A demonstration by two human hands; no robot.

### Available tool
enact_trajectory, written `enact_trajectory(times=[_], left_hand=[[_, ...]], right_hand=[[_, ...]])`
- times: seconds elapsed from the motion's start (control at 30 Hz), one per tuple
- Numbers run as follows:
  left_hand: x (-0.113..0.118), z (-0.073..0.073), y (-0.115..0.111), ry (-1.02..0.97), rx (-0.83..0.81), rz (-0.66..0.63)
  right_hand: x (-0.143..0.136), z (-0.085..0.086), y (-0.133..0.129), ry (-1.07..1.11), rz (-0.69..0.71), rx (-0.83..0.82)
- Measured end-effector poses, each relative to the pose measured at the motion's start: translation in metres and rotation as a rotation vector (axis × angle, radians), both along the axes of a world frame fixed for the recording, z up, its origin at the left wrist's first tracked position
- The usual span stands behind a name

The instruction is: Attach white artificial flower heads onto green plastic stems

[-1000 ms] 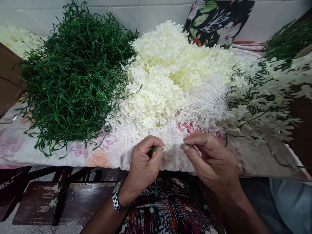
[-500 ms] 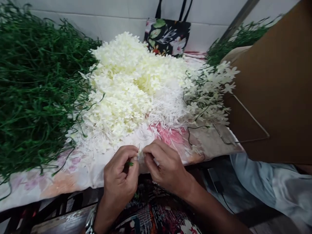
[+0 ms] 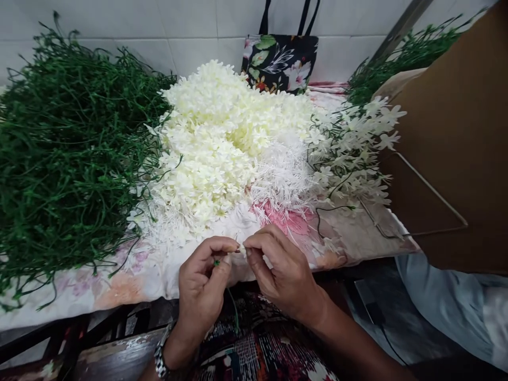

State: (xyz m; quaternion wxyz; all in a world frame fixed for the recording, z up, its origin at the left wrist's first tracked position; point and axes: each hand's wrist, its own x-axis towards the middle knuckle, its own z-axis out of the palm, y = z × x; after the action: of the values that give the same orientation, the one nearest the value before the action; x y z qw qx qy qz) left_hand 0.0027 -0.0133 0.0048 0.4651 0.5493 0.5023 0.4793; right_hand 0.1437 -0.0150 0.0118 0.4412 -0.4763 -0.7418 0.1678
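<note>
My left hand (image 3: 204,278) is closed round a green artificial stem (image 3: 216,262); its bright tip shows between thumb and fingers, and a thin length hangs below. My right hand (image 3: 280,264) pinches thumb to forefinger right beside the left fingertips. A tiny pale piece shows where the fingertips meet, too small to name. Both hands are over the near table edge. Beyond them lies a heap of cream-white artificial flower heads (image 3: 210,164), with thin white stamen pieces (image 3: 281,177) at its right.
Green stems (image 3: 79,153) are piled on the left. Finished-looking white flower sprays (image 3: 353,148) lie on the right, by a bent wire (image 3: 432,193) and a brown cardboard sheet (image 3: 448,143). A floral bag (image 3: 280,63) stands against the tiled wall. Another person's pale-blue clothing (image 3: 444,301) shows at lower right.
The view has shifted a little, so everything sits further right. My hands stay close together in the same pinch, and the stem's hanging length now shows below the left hand.
</note>
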Motion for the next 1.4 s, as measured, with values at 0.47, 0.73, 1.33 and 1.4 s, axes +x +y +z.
enact_trajectory(times=[0.47, 0.73, 1.33, 1.4], left_hand=[[0.011, -0.006, -0.005, -0.263, -0.127, 0.114], [0.003, -0.007, -0.004, -0.301, -0.105, -0.017], [-0.010, -0.003, -0.004, -0.133, 0.019, -0.270], [-0.009, -0.001, -0.005, -0.079, 0.073, -0.264]], right_hand=[[-0.009, -0.002, -0.002, -0.063, -0.002, 0.115], [-0.008, -0.007, -0.001, 0.011, 0.013, 0.108], [0.007, 0.009, 0.000, 0.109, 0.137, 0.000], [0.007, 0.014, 0.001, 0.071, 0.177, 0.015]])
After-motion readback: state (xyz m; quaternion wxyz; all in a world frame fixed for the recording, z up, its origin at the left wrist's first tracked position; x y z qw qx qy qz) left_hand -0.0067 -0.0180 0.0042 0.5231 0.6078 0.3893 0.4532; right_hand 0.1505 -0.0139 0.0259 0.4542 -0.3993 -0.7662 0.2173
